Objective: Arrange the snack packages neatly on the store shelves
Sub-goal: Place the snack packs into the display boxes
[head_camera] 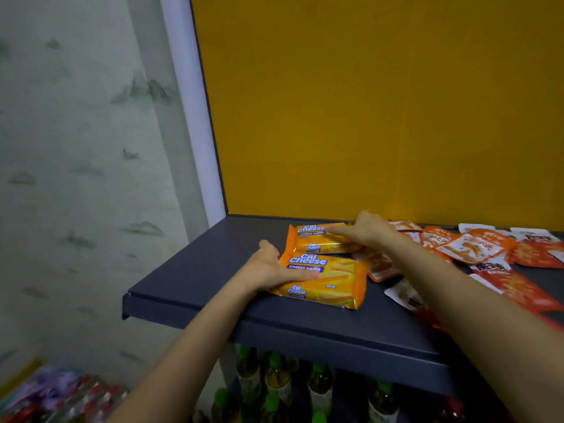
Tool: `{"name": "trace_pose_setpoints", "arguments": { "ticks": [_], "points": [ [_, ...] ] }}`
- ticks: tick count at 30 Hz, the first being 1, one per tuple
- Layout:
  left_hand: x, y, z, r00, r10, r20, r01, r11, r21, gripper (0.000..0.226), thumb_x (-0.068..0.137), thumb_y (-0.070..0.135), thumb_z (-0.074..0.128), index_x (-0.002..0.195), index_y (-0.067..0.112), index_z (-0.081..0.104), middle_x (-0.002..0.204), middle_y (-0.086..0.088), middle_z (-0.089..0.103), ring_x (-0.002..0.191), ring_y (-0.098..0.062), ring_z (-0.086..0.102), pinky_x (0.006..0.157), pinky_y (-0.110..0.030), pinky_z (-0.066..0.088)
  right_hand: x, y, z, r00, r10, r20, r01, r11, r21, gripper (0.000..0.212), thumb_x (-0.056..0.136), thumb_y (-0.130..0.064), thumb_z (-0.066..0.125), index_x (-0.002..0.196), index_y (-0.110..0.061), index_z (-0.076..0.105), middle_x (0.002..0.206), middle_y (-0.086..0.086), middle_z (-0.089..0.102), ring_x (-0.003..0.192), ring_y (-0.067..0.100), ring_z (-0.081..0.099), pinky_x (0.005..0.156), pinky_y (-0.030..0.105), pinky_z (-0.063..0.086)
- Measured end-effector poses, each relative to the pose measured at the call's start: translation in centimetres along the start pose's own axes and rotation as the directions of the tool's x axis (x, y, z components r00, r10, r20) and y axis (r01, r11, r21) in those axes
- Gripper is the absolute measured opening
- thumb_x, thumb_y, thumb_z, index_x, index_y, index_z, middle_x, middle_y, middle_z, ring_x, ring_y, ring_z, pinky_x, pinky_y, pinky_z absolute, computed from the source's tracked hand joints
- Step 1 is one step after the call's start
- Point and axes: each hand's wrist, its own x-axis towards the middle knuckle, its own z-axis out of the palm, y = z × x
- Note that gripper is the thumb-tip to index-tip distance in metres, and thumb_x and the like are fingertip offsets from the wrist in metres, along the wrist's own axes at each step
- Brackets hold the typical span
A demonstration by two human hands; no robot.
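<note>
My left hand [268, 270] presses the left end of the near wafer pack [331, 283], fingers [297, 274] straight and flat. My right hand [367, 230] rests on the far wafer pack [314, 241] just behind, fingers straight, together. Both long axes run left-right along the shelf [207, 276].
</note>
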Motion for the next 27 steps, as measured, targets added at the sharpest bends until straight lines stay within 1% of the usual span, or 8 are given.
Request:
{"name": "trace_pose_setpoints", "arguments": {
  "ticks": [2, 4, 9, 12, 16, 18, 25, 27],
  "points": [
    [0.3, -0.9, -0.8, 0.998, 0.024, 0.052, -0.023, 0.999, -0.031, 0.073, 0.067, 0.049, 0.076, 0.115, 0.013, 0.035, 0.117, -0.004, 0.057, 0.097, -0.014, 0.059, 0.072, -0.025, 0.05, -0.3, -0.9, 0.6, 0.997, 0.079, -0.005, -0.079, 0.996, 0.039, 0.101, 0.067, -0.07, 0.063, 0.134, 0.0, 0.036, 0.137, 0.018, 0.048, 0.123, 0.033, 0.049, 0.087, 0.038, 0.044],
    [0.3, -1.5, -1.6, 0.994, 0.044, 0.095, -0.04, 0.998, -0.043, 0.072, 0.065, 0.048, 0.078, 0.115, 0.015, 0.038, 0.116, -0.004, 0.059, 0.1, -0.015, 0.061, 0.082, -0.03, 0.052, -0.7, -1.7, 1.2, 0.992, 0.126, 0.0, -0.126, 0.991, 0.049, 0.111, 0.065, -0.066, 0.069, 0.142, 0.0, 0.023, 0.146, 0.017, 0.038, 0.131, 0.033, 0.042, 0.1, 0.04, 0.041],
    [0.5, -2.6, -3.6, 0.984, 0.088, 0.154, -0.064, 0.986, -0.156, 0.064, 0.065, 0.039, 0.081, 0.111, 0.017, 0.043, 0.111, -0.004, 0.061, 0.097, -0.016, 0.061, 0.086, -0.031, 0.052, -0.5, -3.3, 1.5, 0.974, 0.221, 0.055, -0.227, 0.961, 0.161, 0.105, 0.063, -0.049, 0.08, 0.139, 0.004, 0.031, 0.142, 0.016, 0.043, 0.127, 0.031, 0.046, 0.094, 0.036, 0.043],
    [0.8, -3.5, -4.3, 0.977, 0.117, 0.18, -0.075, 0.971, -0.225, 0.06, 0.065, 0.032, 0.082, 0.109, 0.016, 0.046, 0.101, 0.0, 0.062, 0.089, -0.012, 0.061, 0.076, -0.025, 0.052, -0.6, -3.9, 1.4, 0.964, 0.243, 0.11, -0.265, 0.92, 0.289, 0.091, 0.068, -0.036, 0.081, 0.138, 0.001, 0.036, 0.14, 0.017, 0.046, 0.123, 0.032, 0.048, 0.085, 0.035, 0.041],
    [1.2, -4.5, -4.8, 0.961, 0.136, 0.241, -0.059, 0.951, -0.302, 0.038, 0.067, 0.024, 0.082, 0.097, 0.013, 0.061, 0.093, -0.003, 0.07, 0.084, -0.015, 0.066, 0.077, -0.026, 0.055, -1.2, -4.0, 1.2, 0.97, 0.237, 0.06, -0.243, 0.902, 0.356, 0.091, 0.074, -0.034, 0.077, 0.143, -0.001, 0.028, 0.147, 0.015, 0.038, 0.129, 0.032, 0.043, 0.096, 0.038, 0.041],
    [1.3, -4.8, -5.0, 0.941, 0.154, 0.3, -0.056, 0.949, -0.311, 0.041, 0.065, 0.021, 0.084, 0.1, 0.007, 0.067, 0.097, -0.009, 0.073, 0.085, -0.019, 0.068, 0.085, -0.031, 0.056, -1.9, -3.4, 0.6, 0.974, 0.225, 0.001, -0.208, 0.899, 0.384, 0.08, 0.075, -0.034, 0.076, 0.136, 0.001, 0.038, 0.137, 0.015, 0.049, 0.118, 0.03, 0.052, 0.088, 0.034, 0.044],
    [1.9, -3.8, -5.1, 0.852, 0.31, 0.422, -0.095, 0.884, -0.457, 0.073, 0.019, 0.035, 0.093, 0.085, 0.01, 0.073, 0.089, -0.008, 0.076, 0.073, -0.011, 0.072, 0.075, -0.023, 0.056, -6.7, 2.2, -3.7, 0.966, 0.191, -0.171, -0.024, 0.733, 0.68, 0.012, 0.081, -0.014, 0.07, 0.089, -0.006, 0.066, 0.091, 0.009, 0.068, 0.052, 0.007, 0.065, 0.06, 0.021, 0.055],
    [1.6, -2.2, -4.5, 0.867, 0.325, 0.379, -0.117, 0.87, -0.479, 0.064, 0.029, 0.033, 0.089, 0.086, 0.013, 0.07, 0.077, 0.002, 0.076, 0.064, -0.003, 0.069, 0.064, -0.013, 0.055, -8.9, 5.0, -5.2, 0.953, 0.227, -0.203, -0.02, 0.712, 0.702, 0.009, 0.081, -0.016, 0.07, 0.08, -0.008, 0.065, 0.078, 0.008, 0.07, 0.047, 0.009, 0.063, 0.054, 0.023, 0.053]
  ]
}}
